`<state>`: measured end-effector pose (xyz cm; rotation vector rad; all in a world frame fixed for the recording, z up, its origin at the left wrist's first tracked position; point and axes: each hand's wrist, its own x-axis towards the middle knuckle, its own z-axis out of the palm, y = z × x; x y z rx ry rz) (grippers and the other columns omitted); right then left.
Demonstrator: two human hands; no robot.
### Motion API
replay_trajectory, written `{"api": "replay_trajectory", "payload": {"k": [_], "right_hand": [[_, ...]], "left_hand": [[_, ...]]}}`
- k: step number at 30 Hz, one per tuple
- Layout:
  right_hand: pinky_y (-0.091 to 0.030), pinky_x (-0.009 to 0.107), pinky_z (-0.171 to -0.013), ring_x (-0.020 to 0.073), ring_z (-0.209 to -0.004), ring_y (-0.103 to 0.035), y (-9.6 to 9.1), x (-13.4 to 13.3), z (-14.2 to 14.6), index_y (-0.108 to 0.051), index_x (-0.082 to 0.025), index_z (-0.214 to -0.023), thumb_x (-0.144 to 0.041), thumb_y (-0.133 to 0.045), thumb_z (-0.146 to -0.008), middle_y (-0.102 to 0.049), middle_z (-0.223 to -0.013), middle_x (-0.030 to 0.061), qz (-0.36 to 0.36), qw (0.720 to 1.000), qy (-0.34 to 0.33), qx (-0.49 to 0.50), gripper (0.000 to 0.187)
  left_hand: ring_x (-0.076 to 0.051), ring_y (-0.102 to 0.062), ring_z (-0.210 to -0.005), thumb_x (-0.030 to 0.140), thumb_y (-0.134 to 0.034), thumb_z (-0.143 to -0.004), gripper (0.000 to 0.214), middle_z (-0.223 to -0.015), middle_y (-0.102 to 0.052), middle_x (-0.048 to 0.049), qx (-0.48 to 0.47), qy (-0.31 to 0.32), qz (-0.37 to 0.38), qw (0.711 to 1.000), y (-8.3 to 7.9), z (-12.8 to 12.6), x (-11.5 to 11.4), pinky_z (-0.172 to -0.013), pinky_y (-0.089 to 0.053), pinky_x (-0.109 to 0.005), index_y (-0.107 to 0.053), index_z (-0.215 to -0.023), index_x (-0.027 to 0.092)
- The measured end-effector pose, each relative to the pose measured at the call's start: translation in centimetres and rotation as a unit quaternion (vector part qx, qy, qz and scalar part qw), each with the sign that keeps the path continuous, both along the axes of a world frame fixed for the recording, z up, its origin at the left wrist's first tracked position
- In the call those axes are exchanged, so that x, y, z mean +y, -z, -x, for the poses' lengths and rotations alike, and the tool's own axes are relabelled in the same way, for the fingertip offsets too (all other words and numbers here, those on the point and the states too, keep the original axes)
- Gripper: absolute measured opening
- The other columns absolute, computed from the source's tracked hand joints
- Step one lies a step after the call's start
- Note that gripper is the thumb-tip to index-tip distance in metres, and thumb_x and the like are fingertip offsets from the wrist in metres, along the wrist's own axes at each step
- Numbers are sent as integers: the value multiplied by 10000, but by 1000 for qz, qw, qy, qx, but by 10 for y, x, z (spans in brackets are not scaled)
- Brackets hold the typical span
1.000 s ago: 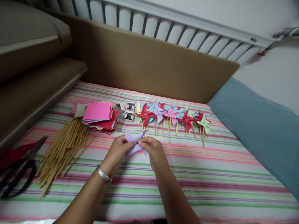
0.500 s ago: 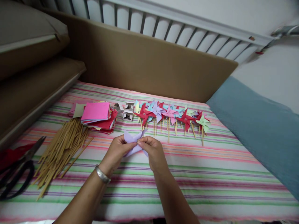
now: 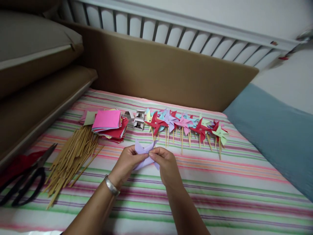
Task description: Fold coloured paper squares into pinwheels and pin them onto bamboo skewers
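Note:
A lavender paper pinwheel (image 3: 143, 162), its corners folded in toward the middle, is pinched between my two hands above the striped cloth. My left hand (image 3: 129, 160), with a silver bracelet at the wrist, grips its left side with the thumb near the centre. From the right, my right hand (image 3: 165, 161) presses thumb and fingers on the paper's centre. Whether a pin sits under the fingertips is hidden. Beyond my hands lies a row of finished pinwheels (image 3: 168, 119) on wooden sticks, in red, lavender, pink, blue and green.
Left of my hands lie a stack of coloured paper squares (image 3: 107, 119), a pile of wooden sticks (image 3: 70, 156) and black-handled scissors (image 3: 36, 176) by something red. Small open boxes (image 3: 139, 124) stand beside the paper. A brown board (image 3: 158, 71) closes the back; cushions (image 3: 49, 85) are stacked at left.
The camera view has shifted, so everything sits slightly further right and lower. Both hands keep their pinch on the lavender pinwheel, which looks nearly the same.

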<state>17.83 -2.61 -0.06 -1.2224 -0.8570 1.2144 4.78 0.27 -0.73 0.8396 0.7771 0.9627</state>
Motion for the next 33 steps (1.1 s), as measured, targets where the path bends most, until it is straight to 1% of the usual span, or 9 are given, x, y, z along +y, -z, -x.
{"api": "replay_trajectory", "payload": {"k": [5, 11, 17, 21, 24, 29, 31, 33], "right_hand": [[-354, 260, -568, 115, -552, -470, 0, 0, 0, -640, -177, -601, -247, -716, -601, -582, -560, -21, -1, 1000, -6, 5, 104], [-352, 263, -567, 115, -544, -465, 0, -1, 0, -625, -181, -595, -245, -715, -600, -575, -552, -27, 5, 1000, -5, 12, 111], [-356, 259, -567, 112, -552, -474, 2, -1, 1, -616, -175, -606, -247, -710, -619, -576, -566, -22, -1, 1000, -6, 13, 119], [-366, 260, -560, 119, -558, -480, 0, -1, 1, -618, -171, -623, -274, -708, -627, -585, -585, -9, 4, 1000, -3, -31, 137], [-384, 263, -566, 130, -579, -492, -2, -2, -1, -623, -174, -657, -298, -700, -647, -593, -609, -1, 0, 997, -7, -78, 146], [-437, 288, -642, 174, -699, -565, -3, -3, -4, -611, -201, -755, -295, -700, -664, -630, -712, 15, -54, 990, -15, -126, 158], [-452, 297, -653, 191, -742, -586, -4, -4, -2, -614, -208, -797, -310, -707, -658, -644, -759, 30, -75, 986, 3, -146, 196], [-463, 301, -659, 197, -769, -596, -6, -7, 1, -627, -214, -855, -325, -712, -653, -649, -801, 44, -97, 978, 38, -181, 245]], "left_hand": [[-154, -606, -704, 245, -773, -584, 232, -765, -704, -31, -1, 7, 4, 1000, -2, 0, -2, -688, -443, -260, -725, -791, 153], [-171, -619, -727, 261, -774, -579, 247, -802, -709, -41, 7, 1, 2, 1000, -1, 1, -1, -697, -453, -272, -724, -795, 153], [-140, -588, -647, 263, -763, -595, 214, -727, -693, -28, 23, -11, -8, 1000, -1, 0, -2, -633, -432, -242, -712, -762, 138], [-140, -584, -643, 275, -778, -568, 247, -718, -688, -24, 19, -15, 3, 1000, -3, -1, -1, -648, -439, -247, -701, -759, 138], [-146, -586, -649, 272, -789, -546, 257, -706, -678, -20, -5, -17, 14, 1000, -4, -1, -2, -656, -443, -252, -687, -740, 140], [-148, -589, -672, 269, -783, -557, 273, -725, -676, -31, -53, 2, 25, 998, -6, -1, -5, -686, -435, -260, -705, -779, 128], [-131, -570, -629, 270, -795, -535, 273, -692, -665, -25, -56, 0, 35, 998, -8, -1, -6, -655, -425, -251, -707, -747, 123], [-109, -538, -574, 279, -810, -501, 280, -645, -642, -15, -53, -8, 46, 998, -10, 0, -6, -607, -405, -237, -701, -704, 119]]}}
